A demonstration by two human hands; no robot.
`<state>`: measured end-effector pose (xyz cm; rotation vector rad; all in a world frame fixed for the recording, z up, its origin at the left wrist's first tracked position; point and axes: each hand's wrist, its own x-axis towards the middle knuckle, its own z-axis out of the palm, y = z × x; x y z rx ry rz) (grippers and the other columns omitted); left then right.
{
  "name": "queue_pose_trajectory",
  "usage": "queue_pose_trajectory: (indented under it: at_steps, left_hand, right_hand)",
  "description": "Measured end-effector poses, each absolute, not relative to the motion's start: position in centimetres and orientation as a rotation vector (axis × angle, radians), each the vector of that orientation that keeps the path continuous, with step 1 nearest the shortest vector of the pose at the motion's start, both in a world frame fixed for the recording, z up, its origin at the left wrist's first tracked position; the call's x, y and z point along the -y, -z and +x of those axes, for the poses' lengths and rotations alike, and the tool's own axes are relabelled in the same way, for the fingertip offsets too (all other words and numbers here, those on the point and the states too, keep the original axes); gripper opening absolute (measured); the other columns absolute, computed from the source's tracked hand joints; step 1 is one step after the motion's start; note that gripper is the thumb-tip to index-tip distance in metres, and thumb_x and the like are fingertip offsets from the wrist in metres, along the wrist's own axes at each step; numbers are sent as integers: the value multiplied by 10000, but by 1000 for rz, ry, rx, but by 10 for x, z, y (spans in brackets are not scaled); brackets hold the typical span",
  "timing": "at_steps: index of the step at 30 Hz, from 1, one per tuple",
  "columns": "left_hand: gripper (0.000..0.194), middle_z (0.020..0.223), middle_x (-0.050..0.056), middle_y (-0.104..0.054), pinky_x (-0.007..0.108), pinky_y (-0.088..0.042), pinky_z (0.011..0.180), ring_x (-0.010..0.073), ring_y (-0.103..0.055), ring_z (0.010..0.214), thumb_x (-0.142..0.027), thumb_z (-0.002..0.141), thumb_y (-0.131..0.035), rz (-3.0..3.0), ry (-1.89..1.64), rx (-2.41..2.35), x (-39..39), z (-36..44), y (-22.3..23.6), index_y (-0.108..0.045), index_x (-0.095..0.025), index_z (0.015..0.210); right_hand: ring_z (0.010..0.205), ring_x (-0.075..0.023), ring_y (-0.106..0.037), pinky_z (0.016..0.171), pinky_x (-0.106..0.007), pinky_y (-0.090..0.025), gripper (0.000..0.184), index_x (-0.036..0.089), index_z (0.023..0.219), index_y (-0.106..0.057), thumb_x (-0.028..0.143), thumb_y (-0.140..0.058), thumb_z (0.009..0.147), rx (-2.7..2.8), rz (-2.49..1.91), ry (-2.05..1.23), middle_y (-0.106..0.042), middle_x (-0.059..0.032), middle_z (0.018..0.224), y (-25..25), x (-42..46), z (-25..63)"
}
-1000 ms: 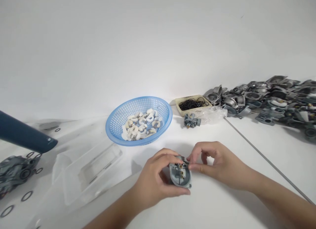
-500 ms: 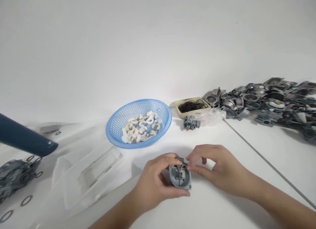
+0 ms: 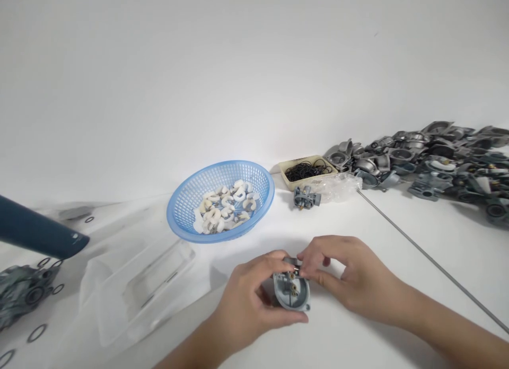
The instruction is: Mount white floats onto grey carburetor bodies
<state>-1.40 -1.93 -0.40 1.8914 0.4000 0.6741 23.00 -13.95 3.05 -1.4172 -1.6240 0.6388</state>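
Note:
A grey metal carburetor body sits in my left hand, its open bowl side with brass jets turned up towards me. The fingers and thumb of that hand are wrapped round its left side and ends. My right hand pinches at the far right edge of the body, thumb against forefinger. Something small and shiny shows by those fingertips, too small to name. Beyond my hands, another small carburetor lies on the white table.
A blue basket holds white floats. Right of it stands a cream tray of black rubber rings, beside clear plastic wrap. Metal parts are heaped at the right, near a thin rod. A clear plastic box lies left.
The carburetor body has tilted slightly in my left hand, and a shiny bit now shows at my right fingertips. The whole view has shifted a little.

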Motion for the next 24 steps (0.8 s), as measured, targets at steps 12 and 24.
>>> queue_pose_trajectory:
  at_steps: [12, 24]
  left_hand:
    - [699, 1387, 99, -826, 436, -726, 1011, 330, -851, 1148, -408, 667, -1176, 2045, -769, -413, 19, -15, 6, -869, -314, 1288]
    - [687, 1360, 114, -798, 471, -717, 1065, 313, -852, 1071, -492, 686, -1159, 2090, -759, -424, 19, -16, 6, -873, -309, 1283]
  right_hand:
    - [899, -164, -784, 830, -309, -587, 193, 399, 1276, -734, 307, -809, 1124, 1667, -1424, -476, -871, 85, 1122, -35, 142, 234]
    - [756, -190, -713, 791, -363, -549, 104, 334, 1002, -773, 333, -814, 1097, 1701, -1534, -617, -829, 78, 901, -39, 143, 236]
